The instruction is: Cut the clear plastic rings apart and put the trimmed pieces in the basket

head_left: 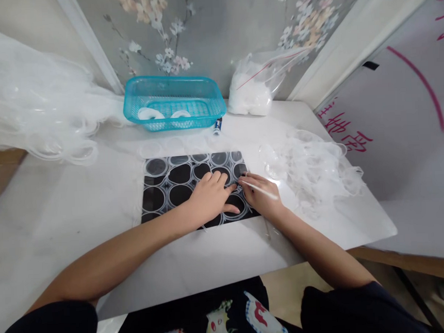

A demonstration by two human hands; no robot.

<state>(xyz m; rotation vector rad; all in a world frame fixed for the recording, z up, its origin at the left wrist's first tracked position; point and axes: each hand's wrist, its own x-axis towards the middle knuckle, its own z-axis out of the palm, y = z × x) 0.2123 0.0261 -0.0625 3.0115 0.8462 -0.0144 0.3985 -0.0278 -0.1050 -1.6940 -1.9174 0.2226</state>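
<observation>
A black sheet with rows of translucent whitish rings lies on the white table in front of me. My left hand rests on its right half, fingers stretched out and thumb spread to the side. Close beside it, my right hand is closed around a slim white pen-like tool at the sheet's right edge. The tool slants across the back of the hand; its tip is too small to make out. Loose translucent strips stick out at the sheet's near edge.
A blue plastic basket holding white rings stands behind the sheet. Right of it is a zip bag of white material. Clear plastic scraps lie at the right, and a big translucent heap at the left. A whiteboard stands at the right.
</observation>
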